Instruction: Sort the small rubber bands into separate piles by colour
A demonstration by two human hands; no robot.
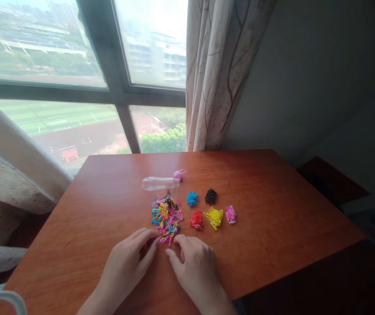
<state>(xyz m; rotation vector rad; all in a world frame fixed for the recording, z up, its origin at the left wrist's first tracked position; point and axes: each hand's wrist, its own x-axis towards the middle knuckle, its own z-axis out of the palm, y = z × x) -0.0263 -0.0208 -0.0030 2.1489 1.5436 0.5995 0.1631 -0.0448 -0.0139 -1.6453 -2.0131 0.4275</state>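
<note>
A mixed pile of small coloured loops (167, 214), in pink, yellow, blue, orange and black, lies on the table in front of me. They look like thin plastic clips or elastics; their exact kind is too small to tell. At the pile's near edge, my left hand (130, 260) has thumb and forefinger pinched together at a pink loop (164, 239). Just right of it, my right hand (196, 264) rests with curled fingers, its thumb and forefinger apart beside the pink loops. Sorted heaps sit to the right: blue (192, 199), black (210, 196), red (196, 220), yellow (214, 218) and pink (231, 214).
Behind the pile, a clear bottle (159, 183) lies on its side, with a pink cap (178, 175) at its mouth end. The brown wooden table (266, 245) meets a window (118, 96) and curtain (214, 74) at the back. A white curved object (6, 297) shows at lower left.
</note>
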